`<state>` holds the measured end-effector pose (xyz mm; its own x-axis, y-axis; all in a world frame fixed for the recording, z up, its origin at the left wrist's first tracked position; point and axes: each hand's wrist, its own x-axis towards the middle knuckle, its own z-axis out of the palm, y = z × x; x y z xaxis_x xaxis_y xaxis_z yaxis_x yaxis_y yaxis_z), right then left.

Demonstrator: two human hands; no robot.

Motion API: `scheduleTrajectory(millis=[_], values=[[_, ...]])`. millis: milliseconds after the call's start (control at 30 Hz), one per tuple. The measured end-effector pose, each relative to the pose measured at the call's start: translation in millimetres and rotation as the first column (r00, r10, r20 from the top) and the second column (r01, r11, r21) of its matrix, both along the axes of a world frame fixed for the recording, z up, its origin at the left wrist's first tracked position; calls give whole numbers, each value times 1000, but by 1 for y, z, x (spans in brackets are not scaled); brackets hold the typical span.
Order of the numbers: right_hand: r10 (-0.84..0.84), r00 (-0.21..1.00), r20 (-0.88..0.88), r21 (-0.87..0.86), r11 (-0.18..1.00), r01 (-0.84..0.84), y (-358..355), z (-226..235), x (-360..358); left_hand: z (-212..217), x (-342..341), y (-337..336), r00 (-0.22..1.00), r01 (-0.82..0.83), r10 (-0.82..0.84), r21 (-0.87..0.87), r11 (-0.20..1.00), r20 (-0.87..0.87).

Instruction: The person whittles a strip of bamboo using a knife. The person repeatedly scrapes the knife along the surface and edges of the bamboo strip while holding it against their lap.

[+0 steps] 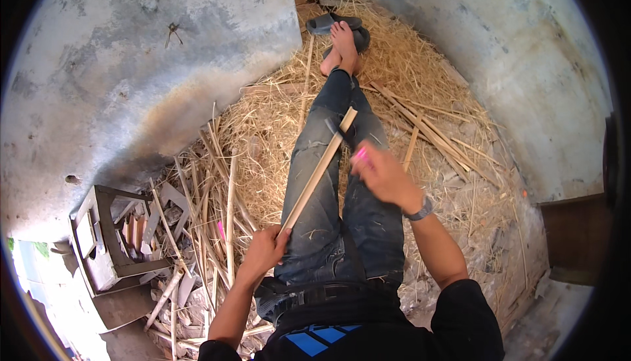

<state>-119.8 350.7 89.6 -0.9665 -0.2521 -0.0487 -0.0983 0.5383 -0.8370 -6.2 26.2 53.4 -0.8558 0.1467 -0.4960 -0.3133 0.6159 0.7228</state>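
Note:
A long split bamboo strip [315, 180] slants across my jeans, from my left hip up to above my knees. My left hand [264, 249] is closed around its near end. In my right hand [384, 177], which is slightly smeared by motion, is a knife [340, 133] with a dark blade and some pink at the handle. The blade lies against or just over the strip close to its far end; I cannot tell whether it touches. My fingers hide most of the knife's handle.
Pale shavings [259, 137] cover the floor around my outstretched legs. Bamboo strips [434, 134] lie in a loose bundle to the right. More sticks [230, 216] pile at the left beside a broken wooden frame [98, 242]. Grey sandals [321, 24] sit by my crossed feet, between concrete walls [164, 45].

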Motion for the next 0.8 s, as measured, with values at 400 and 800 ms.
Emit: scheduleTrajectory(millis=[400,800], values=[[253,967,-28,291,927,-234,-76,-61,58,-18,-3,-2,980,-128,86,237,963,179],[157,956,-246,556,831,7,-20,-103,0,-20,37,-18,997,-70,73,86,994,-37]])
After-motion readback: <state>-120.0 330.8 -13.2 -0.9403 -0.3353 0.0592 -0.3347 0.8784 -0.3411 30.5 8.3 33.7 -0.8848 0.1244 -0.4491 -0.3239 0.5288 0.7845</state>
